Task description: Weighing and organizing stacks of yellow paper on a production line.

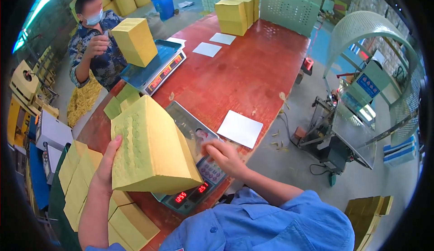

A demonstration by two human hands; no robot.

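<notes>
My left hand [108,163] presses flat against the left face of a thick yellow paper stack [151,145], which stands tilted on a digital weighing scale [192,197] with red digits. My right hand [224,156] rests with its fingers on the scale's keypad, just right of the stack, holding nothing. Across the red table [244,77] another person [95,43] lifts a second yellow stack [134,41] above a blue-topped scale [156,68].
Several yellow stacks [81,178] lie at the table's near left edge, and more yellow blocks [237,11] stand at the far end. White sheets [240,128] lie on the table. A machine [337,136] with cables stands on the floor to the right.
</notes>
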